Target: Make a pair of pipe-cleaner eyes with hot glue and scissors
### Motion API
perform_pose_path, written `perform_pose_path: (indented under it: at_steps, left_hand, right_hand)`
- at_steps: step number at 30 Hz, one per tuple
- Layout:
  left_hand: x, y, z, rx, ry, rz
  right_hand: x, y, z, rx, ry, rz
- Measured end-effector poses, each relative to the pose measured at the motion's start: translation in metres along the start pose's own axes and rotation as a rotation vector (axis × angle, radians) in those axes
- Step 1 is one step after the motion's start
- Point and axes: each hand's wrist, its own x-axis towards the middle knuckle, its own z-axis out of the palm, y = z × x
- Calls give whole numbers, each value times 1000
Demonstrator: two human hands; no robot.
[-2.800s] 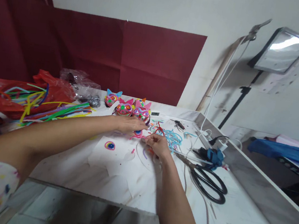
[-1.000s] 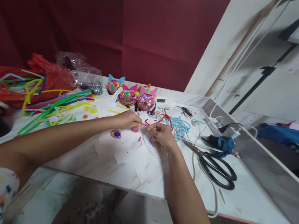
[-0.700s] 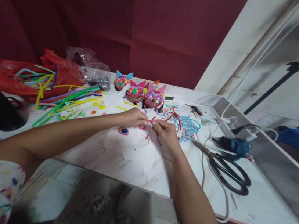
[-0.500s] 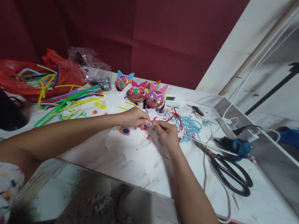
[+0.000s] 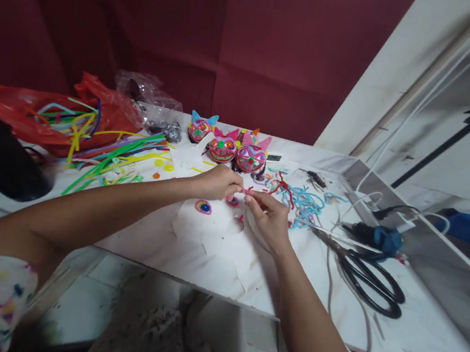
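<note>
Over white paper [image 5: 209, 236], a small pink piece of pipe cleaner [image 5: 247, 190] spans the gap between my fingertips. My left hand [image 5: 219, 184] pinches its left end. At the other end, the thumb and fingers of my right hand [image 5: 270, 217] are closed on it. Just below lies an eye-shaped coil [image 5: 232, 200] with a pink edge, partly behind my left fingers. Another eye shape [image 5: 203, 207], blue in the middle with yellow and pink rings, rests flat to the left. A pink scrap [image 5: 240, 218] sits beneath my right fingers.
Several colourful cat-like heads [image 5: 250, 158] stand at the back. Pipe cleaners [image 5: 109, 164] spill from a red bag [image 5: 17, 110] at left. Blue and red pieces [image 5: 304, 200] are heaped to the right, near black-handled scissors [image 5: 371, 282] and a white cable [image 5: 364, 334].
The view has shifted, so the table's contents appear farther right. My hands stay at the same spot over the paper, and my fingertips are slightly farther apart along the pink piece.
</note>
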Motion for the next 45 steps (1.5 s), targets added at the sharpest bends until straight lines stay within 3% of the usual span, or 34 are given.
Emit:
perform_pose_path:
  at_steps: [3,8,18,24,31,34,37,42,45]
  left_hand:
    - [-1,-2,-2,135,60,96]
    - [-2,-8,-7,104,86,119]
    - [-11,-5,-26,141,248,255]
    - [-23,0,-37,-88,151,101]
    - [-29,3,-30,-253,228,-20]
    - [-30,0,-29,-348,180,-75]
    - [-31,-6,-25,-399,144,-117]
    - [-36,-9,-11,-470,221,-161]
    - [-44,-7,-1,-588,168,-243]
  right_hand:
    - [1,-4,0,57,-14,76]
    - [9,-14,-7,36,-48,139]
    - [43,-60,-12,272,-232,447]
    - [49,-68,-11,196,-252,408]
    - [52,-68,-4,53,-203,322]
    - [50,-67,-5,28,-182,308]
    - [45,-64,-5,9,-180,312]
    - [29,-60,1,14,-202,336]
    - [12,-56,3,61,-235,377]
